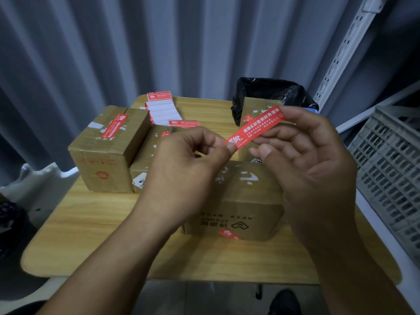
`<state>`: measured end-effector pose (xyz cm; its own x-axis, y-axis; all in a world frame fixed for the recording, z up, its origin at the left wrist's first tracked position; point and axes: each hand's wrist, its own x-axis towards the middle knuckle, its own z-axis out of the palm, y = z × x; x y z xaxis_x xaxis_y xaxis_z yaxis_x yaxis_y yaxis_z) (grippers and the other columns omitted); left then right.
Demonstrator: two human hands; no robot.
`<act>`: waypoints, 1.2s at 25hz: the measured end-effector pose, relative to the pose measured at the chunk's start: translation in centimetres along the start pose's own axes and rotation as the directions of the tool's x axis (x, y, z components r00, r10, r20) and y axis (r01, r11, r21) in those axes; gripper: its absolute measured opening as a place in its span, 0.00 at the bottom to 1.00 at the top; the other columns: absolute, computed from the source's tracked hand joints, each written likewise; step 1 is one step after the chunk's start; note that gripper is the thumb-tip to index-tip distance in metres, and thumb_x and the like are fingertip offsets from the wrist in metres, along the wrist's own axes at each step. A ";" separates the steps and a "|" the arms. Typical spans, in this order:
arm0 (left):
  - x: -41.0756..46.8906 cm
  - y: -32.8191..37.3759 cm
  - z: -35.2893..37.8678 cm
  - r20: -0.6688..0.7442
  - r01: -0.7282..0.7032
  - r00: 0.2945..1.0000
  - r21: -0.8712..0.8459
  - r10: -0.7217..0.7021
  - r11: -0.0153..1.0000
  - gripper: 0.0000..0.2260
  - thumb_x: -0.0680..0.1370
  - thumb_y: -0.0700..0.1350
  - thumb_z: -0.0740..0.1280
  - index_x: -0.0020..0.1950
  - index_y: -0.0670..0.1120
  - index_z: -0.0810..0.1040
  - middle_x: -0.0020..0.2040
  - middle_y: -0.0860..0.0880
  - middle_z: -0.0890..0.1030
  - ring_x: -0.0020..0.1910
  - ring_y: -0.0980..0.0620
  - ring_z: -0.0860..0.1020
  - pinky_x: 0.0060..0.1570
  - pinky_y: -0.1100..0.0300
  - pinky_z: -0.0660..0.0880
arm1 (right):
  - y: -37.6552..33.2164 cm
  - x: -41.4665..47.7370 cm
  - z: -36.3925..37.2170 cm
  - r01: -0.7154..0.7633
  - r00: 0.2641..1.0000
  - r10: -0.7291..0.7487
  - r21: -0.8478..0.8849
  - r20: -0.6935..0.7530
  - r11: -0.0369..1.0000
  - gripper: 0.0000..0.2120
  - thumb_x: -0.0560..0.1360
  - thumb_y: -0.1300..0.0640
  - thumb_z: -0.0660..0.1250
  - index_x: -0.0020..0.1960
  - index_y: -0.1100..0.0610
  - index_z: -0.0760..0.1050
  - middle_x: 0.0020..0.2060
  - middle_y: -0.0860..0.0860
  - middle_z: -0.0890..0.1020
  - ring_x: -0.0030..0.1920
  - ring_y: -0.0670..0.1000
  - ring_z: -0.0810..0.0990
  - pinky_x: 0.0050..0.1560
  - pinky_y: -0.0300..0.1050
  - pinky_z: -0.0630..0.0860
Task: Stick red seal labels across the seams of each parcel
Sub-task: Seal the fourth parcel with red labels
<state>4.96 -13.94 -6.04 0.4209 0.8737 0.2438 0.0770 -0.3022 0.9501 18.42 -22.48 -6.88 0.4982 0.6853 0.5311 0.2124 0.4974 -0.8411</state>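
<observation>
While the left hand (181, 164) pinches the near end of the red seal label (256, 127) between thumb and forefinger, we see the right hand (313, 160) with its fingers loosely curved and a little spread behind the strip's far end. That end lies against their tips, and the thumb stands free just beneath the strip. The label slants through the air above the closed parcel (245, 201) that sits under both palms.

Beyond the right fingertips a black bag (272, 92) gapes, but we cannot make out anything inside it. Outside the right hand a grey slotted crate (391, 169) is cut off by the edge, its inside hidden. Beyond the left knuckles stand a sealed carton (106, 146) with a red strip across its top and a stack of label sheets (163, 110). A middle carton (147, 151) behind the left fingers is mostly hidden.
</observation>
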 end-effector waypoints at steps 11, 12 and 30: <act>-0.3 0.6 -0.6 -0.066 -0.018 0.998 -0.162 0.007 0.987 0.07 0.78 0.41 0.71 0.43 0.37 0.80 0.26 0.51 0.76 0.18 0.58 0.70 0.21 0.69 0.65 | 0.1 0.2 -0.4 -0.082 0.996 0.073 -0.193 -0.055 0.978 0.26 0.75 0.70 0.69 0.69 0.53 0.72 0.60 0.50 0.81 0.57 0.47 0.83 0.57 0.41 0.79; -0.3 0.6 -0.8 -0.077 -0.033 0.997 -0.128 0.024 0.991 0.07 0.77 0.40 0.71 0.43 0.38 0.80 0.26 0.50 0.76 0.18 0.58 0.70 0.21 0.69 0.65 | 0.0 0.3 -0.7 -0.098 0.993 0.081 -0.215 -0.086 0.972 0.26 0.75 0.68 0.70 0.70 0.52 0.72 0.60 0.49 0.81 0.56 0.46 0.83 0.56 0.39 0.79; -0.4 0.8 -2.0 -0.009 -0.052 0.999 0.027 0.052 0.998 0.02 0.73 0.41 0.75 0.41 0.44 0.85 0.22 0.51 0.76 0.17 0.58 0.69 0.17 0.65 0.66 | -0.9 0.5 -1.5 -0.082 0.995 0.056 -0.376 -0.078 0.923 0.02 0.73 0.60 0.75 0.42 0.57 0.82 0.31 0.50 0.81 0.30 0.47 0.76 0.34 0.38 0.74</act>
<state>3.05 -13.78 -4.99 0.4161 0.8602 0.2948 0.0791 -0.3573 0.9306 19.77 -23.39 -6.00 0.5732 0.6688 0.4734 0.4719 0.2029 -0.8580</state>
